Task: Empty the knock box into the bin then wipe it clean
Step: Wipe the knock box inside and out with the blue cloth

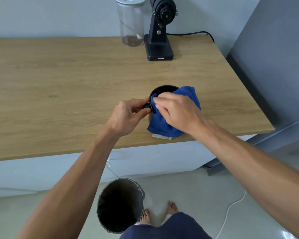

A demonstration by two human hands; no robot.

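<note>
Wiping step in hand. Right hand (pixel 176 111) closed on blue cloth (pixel 164 125), pressing it over knock box (pixel 162 89) rim. Left hand (pixel 128 114) pinching the box's side knob. Box upright on countertop (pixel 76 83), bin (pixel 119 204) below it. Next, probably: turn box, work cloth deeper inside.

From where I watch, the blue cloth (pixel 174 109) and my right hand (pixel 176 112) hide most of the knock box (pixel 164 89); only its far rim shows. My left hand (pixel 128 116) covers its left side. Beyond the knock box, the top edge crops the jar (pixel 131 23) and the grinder (pixel 160 30).
</note>
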